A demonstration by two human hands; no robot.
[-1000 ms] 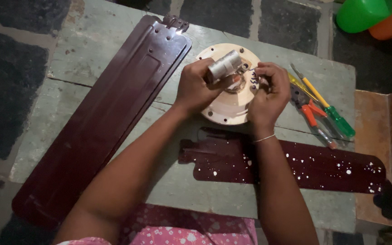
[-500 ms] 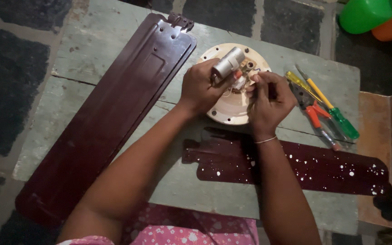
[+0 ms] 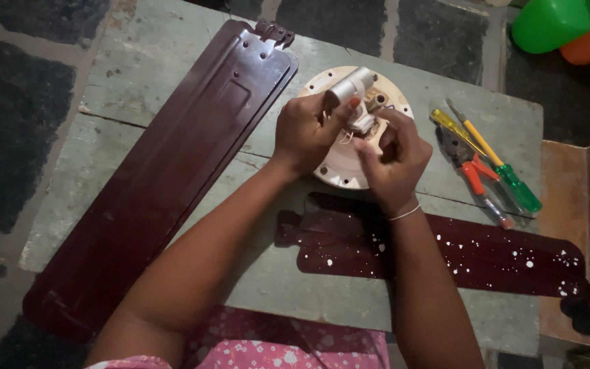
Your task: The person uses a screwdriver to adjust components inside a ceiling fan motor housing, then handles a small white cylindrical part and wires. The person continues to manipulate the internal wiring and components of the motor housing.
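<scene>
Now left grip (image 3: pixel 308 126) pinches silver cylinder (image 3: pixel 349 85).

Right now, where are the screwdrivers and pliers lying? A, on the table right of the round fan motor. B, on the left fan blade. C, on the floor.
A: the screwdrivers and pliers lie on the table, right of the fan motor.

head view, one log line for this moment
left hand: grips silver cylinder | right hand: pinches wires at fan motor | tools: right of motor | fan blades: on table
</scene>
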